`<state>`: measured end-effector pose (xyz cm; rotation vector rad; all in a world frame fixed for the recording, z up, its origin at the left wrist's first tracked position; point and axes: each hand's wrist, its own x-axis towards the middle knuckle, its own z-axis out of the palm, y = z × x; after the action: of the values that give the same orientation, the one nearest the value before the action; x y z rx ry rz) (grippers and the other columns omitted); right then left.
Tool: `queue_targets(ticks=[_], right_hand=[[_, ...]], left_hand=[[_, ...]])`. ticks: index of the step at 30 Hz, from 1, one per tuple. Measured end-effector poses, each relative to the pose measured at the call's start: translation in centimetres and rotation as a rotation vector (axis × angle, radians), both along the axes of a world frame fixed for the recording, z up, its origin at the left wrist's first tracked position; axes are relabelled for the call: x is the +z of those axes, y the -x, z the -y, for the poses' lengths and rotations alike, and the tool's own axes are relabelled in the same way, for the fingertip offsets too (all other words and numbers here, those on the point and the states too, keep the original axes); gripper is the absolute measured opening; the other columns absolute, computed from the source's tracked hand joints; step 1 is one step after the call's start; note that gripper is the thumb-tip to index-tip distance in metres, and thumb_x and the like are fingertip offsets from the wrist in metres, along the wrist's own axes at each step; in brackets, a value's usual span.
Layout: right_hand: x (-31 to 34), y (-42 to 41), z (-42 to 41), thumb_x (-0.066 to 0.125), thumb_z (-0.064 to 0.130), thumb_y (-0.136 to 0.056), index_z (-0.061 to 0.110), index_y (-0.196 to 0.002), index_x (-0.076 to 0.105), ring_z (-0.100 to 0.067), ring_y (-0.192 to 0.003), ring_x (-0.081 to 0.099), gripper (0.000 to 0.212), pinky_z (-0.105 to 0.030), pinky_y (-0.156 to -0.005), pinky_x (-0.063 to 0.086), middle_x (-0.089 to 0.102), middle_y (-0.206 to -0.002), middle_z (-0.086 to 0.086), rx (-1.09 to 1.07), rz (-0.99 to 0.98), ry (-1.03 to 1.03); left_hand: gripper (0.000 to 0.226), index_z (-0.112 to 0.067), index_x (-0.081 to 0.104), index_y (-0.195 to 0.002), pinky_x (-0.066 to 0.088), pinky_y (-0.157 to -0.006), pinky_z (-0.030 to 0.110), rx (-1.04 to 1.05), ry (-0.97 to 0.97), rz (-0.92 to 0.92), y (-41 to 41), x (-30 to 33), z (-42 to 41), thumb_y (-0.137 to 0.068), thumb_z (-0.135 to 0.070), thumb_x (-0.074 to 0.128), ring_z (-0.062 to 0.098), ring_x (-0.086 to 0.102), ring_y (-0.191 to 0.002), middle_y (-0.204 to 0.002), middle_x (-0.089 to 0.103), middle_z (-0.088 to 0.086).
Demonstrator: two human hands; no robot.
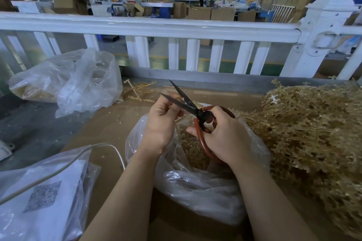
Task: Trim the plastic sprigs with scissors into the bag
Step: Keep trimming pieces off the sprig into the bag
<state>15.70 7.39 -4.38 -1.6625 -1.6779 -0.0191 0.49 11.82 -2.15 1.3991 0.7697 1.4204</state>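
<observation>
Plastic sprigs (313, 133) lie in a big tan heap on my right. The clear bag (195, 182) just below my hands is open, and small tan cut bits sit inside it. Another clear bag (64, 82) far to the left holds more tan bits. A third bag (39, 191) near me on the left has white paper in it. My left hand (160, 121) pinches a thin tan sprig piece over the open bag. My right hand (225, 135) grips the red handles of the scissors (188, 105), and the dark blades are spread apart beside my left fingers. Everything rests on brown cardboard (109, 123). A white fence (156, 27) stands behind, with boxes in a big hall beyond.
</observation>
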Motion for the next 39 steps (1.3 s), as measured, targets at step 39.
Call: queue_targets(ticks=[39], right_hand=[[-0.47,-0.08,-0.15,0.062,0.079,-0.072,0.023,-0.107,0.071,-0.006,-0.073,0.066,0.067,-0.018,-0.063,0.054,0.073,-0.086,0.013,0.023,-0.018,-0.087]], left_hand=[[0.016,-0.005,0.057,-0.087,0.044,-0.058,0.014,0.014,0.042,0.005,0.05,-0.13,-0.32,-0.098,0.001,0.048,0.003,0.052,-0.058,-0.064,0.057,-0.002]])
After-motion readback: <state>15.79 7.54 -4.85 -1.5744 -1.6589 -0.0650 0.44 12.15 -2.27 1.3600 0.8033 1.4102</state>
